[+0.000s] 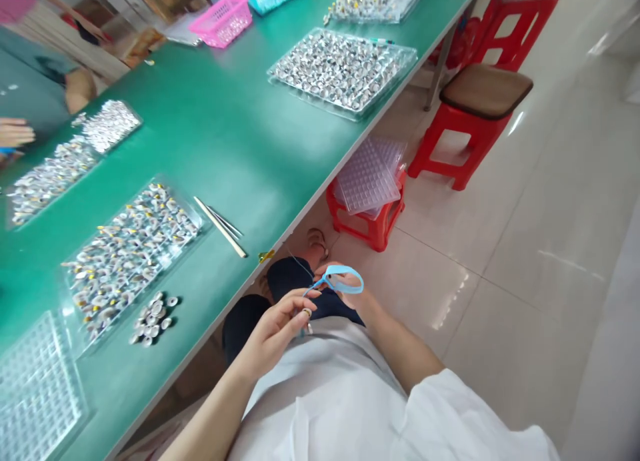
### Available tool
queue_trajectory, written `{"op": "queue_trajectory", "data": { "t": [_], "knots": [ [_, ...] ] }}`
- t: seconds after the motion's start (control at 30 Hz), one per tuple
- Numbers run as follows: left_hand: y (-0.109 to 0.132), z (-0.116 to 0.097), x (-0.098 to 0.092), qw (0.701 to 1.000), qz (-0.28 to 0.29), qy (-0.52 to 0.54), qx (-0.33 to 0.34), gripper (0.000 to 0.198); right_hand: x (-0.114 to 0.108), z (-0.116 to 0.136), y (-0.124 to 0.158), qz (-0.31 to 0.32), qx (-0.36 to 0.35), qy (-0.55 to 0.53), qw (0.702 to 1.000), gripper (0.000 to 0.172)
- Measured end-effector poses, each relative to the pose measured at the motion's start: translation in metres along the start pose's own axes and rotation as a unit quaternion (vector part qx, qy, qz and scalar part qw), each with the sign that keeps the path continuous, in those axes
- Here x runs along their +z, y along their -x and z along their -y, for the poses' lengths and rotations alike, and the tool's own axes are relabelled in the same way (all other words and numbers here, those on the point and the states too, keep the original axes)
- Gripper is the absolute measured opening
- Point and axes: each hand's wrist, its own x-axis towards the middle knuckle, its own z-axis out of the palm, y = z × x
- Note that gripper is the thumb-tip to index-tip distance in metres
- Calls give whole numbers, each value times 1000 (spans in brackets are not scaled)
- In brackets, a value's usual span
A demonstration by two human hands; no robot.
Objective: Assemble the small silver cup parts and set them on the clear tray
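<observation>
Right of the tabletop (220,134), your left hand (278,327) pinches a small round piece (307,311); your right hand (347,294), behind a blue strap (358,281), hides its grip. Work looks partway: strap looped, piece not yet released.

Low at six o'clock, left hand (275,329) pinching small round piece (307,312), right hand (351,299) at blue loop (356,279).

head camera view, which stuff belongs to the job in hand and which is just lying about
Likely part of the job: blue strap, held between left hand and right hand.

Apparently just lying about: wooden stick; pile of small cups; pink basket; small red stool.
</observation>
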Motion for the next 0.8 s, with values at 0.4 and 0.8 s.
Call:
{"op": "queue_trajectory", "data": {
  "t": [0.4, 0.8],
  "knots": [
    [64, -7, -51, 997, 35, 62, -10, 27, 42, 59, 6, 61, -21, -4, 998, 21],
    [131, -25, -84, 872, -261, -275, 311, 25, 175, 92, -34, 206, -27, 10, 978, 34]
  ]
}}
